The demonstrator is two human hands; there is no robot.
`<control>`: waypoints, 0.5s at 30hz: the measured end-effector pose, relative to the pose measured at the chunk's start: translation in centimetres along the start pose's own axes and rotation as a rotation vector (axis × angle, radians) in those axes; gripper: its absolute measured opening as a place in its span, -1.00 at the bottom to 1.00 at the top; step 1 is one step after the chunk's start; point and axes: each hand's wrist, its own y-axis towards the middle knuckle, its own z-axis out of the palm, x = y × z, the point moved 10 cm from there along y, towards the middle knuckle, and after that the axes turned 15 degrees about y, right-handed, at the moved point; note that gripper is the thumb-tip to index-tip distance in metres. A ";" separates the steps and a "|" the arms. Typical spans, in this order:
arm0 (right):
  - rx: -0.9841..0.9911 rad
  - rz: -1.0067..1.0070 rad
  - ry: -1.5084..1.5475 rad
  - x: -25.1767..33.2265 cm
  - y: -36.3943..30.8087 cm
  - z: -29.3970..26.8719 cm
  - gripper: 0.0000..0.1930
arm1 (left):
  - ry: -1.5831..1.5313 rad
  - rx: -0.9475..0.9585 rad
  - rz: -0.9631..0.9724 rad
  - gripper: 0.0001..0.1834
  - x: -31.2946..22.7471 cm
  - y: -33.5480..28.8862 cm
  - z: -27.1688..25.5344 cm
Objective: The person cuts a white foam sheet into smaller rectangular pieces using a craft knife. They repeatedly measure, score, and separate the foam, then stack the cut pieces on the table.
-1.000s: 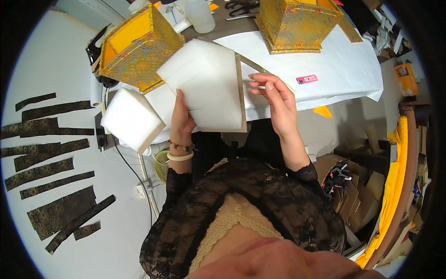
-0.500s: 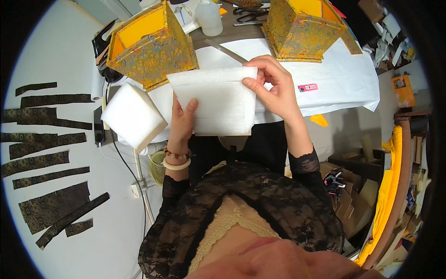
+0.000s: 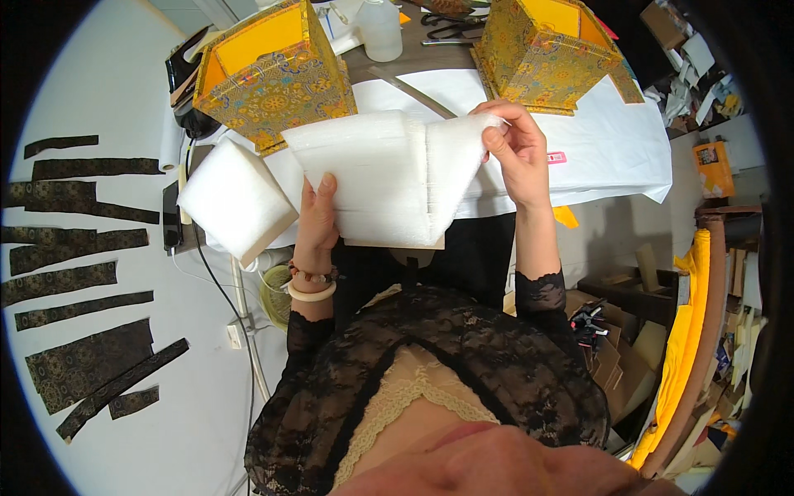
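A white foam block [image 3: 364, 178] is held above the near edge of the table. My left hand [image 3: 318, 219] grips its left side, with the thumb on the face toward me. The fingertips behind the block are hidden. From the block's right part a thin white foam flap [image 3: 456, 169] stands pulled out, and a rough layered edge shows beside it. My right hand [image 3: 521, 153] pinches the flap's upper right corner between thumb and fingers. Left of my left hand, another white foam block [image 3: 236, 198] lies tilted at the table's edge.
Two gold brocade boxes [image 3: 281, 95] with yellow insides stand at the back. A plastic bottle [image 3: 380, 33], a flat metal strip [image 3: 413, 93] and a pink item [image 3: 557, 158] lie around them. Dark patterned fabric strips [image 3: 91, 310] lie at left; a black cable [image 3: 223, 289] hangs nearby.
My right hand has moved rightward, drawing the thin foam flap away from the block's face. The block has turned slightly in my left hand, which keeps its hold.
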 end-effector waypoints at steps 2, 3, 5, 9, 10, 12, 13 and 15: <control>-0.033 -0.024 0.069 0.0 -0.4 -1.4 -0.80 | -0.012 0.000 -0.009 -0.25 0.1 0.0 0.0; -0.050 -0.037 0.105 -0.1 -0.6 -2.1 -0.81 | -0.023 -0.008 -0.018 -0.27 0.2 0.0 -0.1; -0.136 -0.088 0.170 -0.1 -1.3 -4.3 -0.82 | -0.044 -0.019 -0.036 -0.32 0.3 0.3 -0.3; -0.262 -0.173 0.315 0.6 -3.1 -8.2 -0.78 | -0.035 -0.058 -0.032 -0.38 1.3 0.9 -0.8; -0.271 -0.200 0.338 0.9 -3.4 -9.0 -0.77 | -0.020 -0.053 -0.021 -0.38 1.4 1.1 -0.6; -0.267 -0.250 0.439 1.6 -4.0 -10.8 -0.75 | -0.005 -0.044 -0.005 -0.38 1.7 1.7 -0.2; -0.297 -0.285 0.453 2.0 -4.7 -12.0 -0.75 | -0.004 -0.040 0.000 -0.39 2.0 2.1 0.1; -0.357 -0.349 0.482 3.0 -5.8 -13.3 -0.74 | 0.031 -0.041 0.035 -0.39 1.4 2.8 0.9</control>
